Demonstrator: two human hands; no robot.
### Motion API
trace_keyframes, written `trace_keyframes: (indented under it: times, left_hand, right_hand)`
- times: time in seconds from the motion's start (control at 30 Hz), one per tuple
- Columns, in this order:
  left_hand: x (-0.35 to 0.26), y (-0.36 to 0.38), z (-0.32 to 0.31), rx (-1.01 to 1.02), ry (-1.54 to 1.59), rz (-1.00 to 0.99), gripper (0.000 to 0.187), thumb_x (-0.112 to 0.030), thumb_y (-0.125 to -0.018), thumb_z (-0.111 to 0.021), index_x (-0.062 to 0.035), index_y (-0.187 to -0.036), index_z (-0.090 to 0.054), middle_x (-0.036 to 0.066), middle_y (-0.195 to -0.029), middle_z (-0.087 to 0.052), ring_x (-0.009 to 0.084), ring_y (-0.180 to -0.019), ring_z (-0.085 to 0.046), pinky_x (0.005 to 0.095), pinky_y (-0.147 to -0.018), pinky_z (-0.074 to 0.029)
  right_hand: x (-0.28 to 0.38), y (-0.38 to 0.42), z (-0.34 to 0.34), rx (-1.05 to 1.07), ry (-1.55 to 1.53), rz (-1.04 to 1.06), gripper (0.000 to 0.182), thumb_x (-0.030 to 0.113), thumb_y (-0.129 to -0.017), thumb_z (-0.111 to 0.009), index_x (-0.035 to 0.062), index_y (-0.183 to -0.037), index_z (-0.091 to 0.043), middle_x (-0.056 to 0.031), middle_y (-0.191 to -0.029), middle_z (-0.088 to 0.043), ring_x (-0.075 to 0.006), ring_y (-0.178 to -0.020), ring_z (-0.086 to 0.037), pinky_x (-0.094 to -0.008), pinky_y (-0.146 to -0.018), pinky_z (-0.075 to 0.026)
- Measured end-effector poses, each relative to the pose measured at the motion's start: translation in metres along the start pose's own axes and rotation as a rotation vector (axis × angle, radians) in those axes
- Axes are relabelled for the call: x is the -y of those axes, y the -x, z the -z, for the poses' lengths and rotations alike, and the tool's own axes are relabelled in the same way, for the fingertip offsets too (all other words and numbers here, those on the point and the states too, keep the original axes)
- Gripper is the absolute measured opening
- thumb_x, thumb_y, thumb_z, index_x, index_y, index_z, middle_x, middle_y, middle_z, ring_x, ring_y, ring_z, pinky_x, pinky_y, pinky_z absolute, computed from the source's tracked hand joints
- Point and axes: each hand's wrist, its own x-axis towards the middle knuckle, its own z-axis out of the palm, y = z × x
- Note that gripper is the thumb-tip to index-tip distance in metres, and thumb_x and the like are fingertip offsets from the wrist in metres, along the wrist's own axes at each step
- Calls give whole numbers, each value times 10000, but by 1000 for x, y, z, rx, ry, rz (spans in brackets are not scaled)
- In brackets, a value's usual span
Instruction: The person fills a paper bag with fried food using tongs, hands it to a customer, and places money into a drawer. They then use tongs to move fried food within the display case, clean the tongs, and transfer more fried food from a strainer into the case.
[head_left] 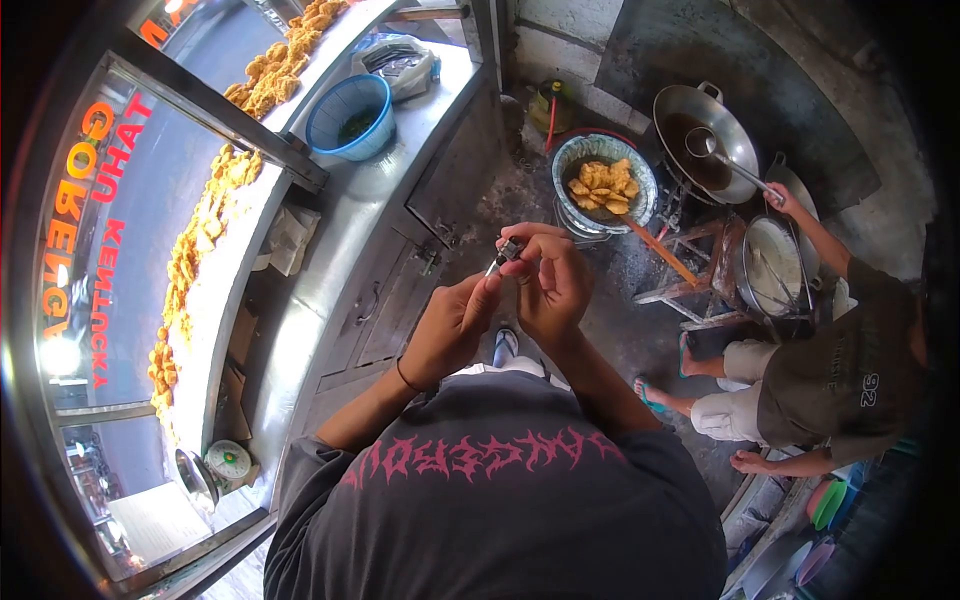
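My left hand [452, 325] and my right hand [552, 285] meet in front of my chest, both closed. Between their fingertips is a small dark, partly shiny object [511, 249] with a thin pale stem; its kind is too small to make out. My left thumb and fingers pinch the stem end, while the fingers of my right hand curl around the dark end. Beyond my hands, on the floor side, stands a patterned basin [563, 205] holding golden fried pieces [604, 187].
At right, a co-worker [820, 370] holds a ladle [738, 168] over a large wok [664, 125] of dark oil. A pan of pale liquid [750, 285] stands nearby. Along the left counter [385, 200] are a blue basket [325, 125] and a glass case with fried food [200, 230].
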Motion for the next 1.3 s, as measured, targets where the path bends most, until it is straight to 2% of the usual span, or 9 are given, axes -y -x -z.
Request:
trace_keyframes:
  times: [0.1,0.2,0.37,0.6,0.7,0.77,0.9,1.0,1.3]
  left_hand:
    - [4,1,-2,-23,52,10,565,-561,-1098,-425,-60,-876,-563,-71,-683,-445,30,-588,-373,241,-507,-286]
    - [8,0,5,16,42,21,559,-505,-1118,-416,-22,-889,-583,-20,-647,-485,79,-592,-454,285,-542,-382]
    - [-5,2,15,169,228,156,546,-517,-1116,-413,-55,-869,-568,-48,-652,-475,48,-583,-426,256,-516,-339]
    - [-14,3,21,213,146,100,570,-587,-1090,-409,-80,-877,-562,-74,-677,-450,30,-566,-370,229,-499,-267]
    - [-14,0,21,182,64,20,574,-533,-1103,-441,-33,-850,-563,-13,-622,-467,69,-564,-435,310,-514,-350]
    - [-15,-1,20,116,-85,-58,549,-507,-1097,-470,-18,-863,-556,66,-602,-451,172,-532,-459,362,-526,-370]
    - [-17,-2,17,34,-295,-179,484,-448,-1081,-523,-5,-886,-530,202,-629,-421,418,-577,-470,445,-559,-401]
    - [-27,-1,17,22,-277,-189,460,-419,-1077,-540,-6,-875,-511,237,-666,-444,485,-649,-439,466,-561,-401]
    - [-27,-1,16,-190,-640,-387,390,-420,-998,-658,-62,-902,-535,164,-669,-580,433,-635,-607,481,-555,-461]
  right_hand:
    - [-1,3,-4,-11,-49,-2,159,56,-957,-730,5,-992,-583,-158,-1078,-722,-228,-926,-720,-324,-790,-571]
    - [-1,2,0,56,-97,7,197,58,-970,-719,5,-1033,-540,-201,-1146,-695,-249,-985,-723,-347,-847,-580]
    - [0,0,11,142,-255,-16,266,70,-981,-702,11,-1087,-466,-263,-1210,-656,-303,-1067,-721,-420,-934,-589]
    - [8,-2,14,124,-354,-115,206,19,-981,-683,-2,-1081,-505,-247,-1184,-673,-267,-1042,-722,-395,-919,-599]
    - [11,-4,17,126,-375,-146,160,-19,-975,-675,-12,-1048,-533,-237,-1185,-678,-230,-1047,-714,-357,-911,-602]
    - [17,-5,18,112,-373,-231,188,68,-993,-685,-2,-1019,-513,-228,-1154,-670,-273,-1012,-728,-408,-910,-600]
    - [17,-6,22,132,-384,-218,167,27,-984,-684,-7,-1015,-524,-213,-1164,-665,-233,-1031,-714,-365,-914,-595]
    - [15,-7,23,172,-393,-149,141,-48,-971,-675,-20,-1027,-549,-205,-1195,-666,-175,-1066,-692,-308,-926,-585]
    - [29,-12,20,119,-375,-171,149,-7,-991,-665,-35,-1111,-581,-221,-1190,-674,-244,-1083,-708,-356,-943,-588]
